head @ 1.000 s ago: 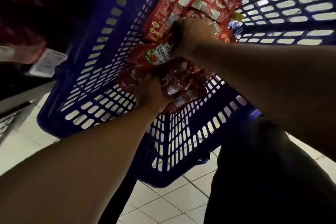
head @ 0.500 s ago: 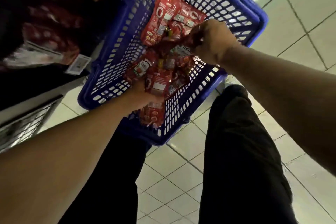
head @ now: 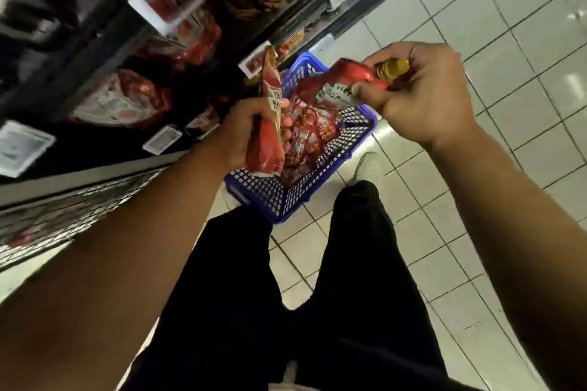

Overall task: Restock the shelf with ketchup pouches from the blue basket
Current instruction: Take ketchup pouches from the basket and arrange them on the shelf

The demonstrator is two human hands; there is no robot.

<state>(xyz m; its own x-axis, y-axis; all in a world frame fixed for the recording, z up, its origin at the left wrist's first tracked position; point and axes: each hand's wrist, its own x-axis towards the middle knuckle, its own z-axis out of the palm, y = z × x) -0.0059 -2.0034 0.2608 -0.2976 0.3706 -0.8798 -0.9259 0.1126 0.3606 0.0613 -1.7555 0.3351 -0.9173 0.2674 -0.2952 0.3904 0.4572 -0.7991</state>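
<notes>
The blue basket stands on the tiled floor beside the dark shelf, with several red ketchup pouches still inside. My left hand grips one red pouch upright above the basket's left side. Higher and to the right, my right hand pinches a second pouch near its gold cap, and its body hangs down over the basket.
The shelf rows at left carry more red pouches and white price tags. A wire grille runs along the shelf's base. My dark-trousered legs stand just behind the basket; pale floor tiles spread to the right.
Both hands have lifted out of the basket, each with a pouch. The view has pulled back and up, so the shelf now shows at left.
</notes>
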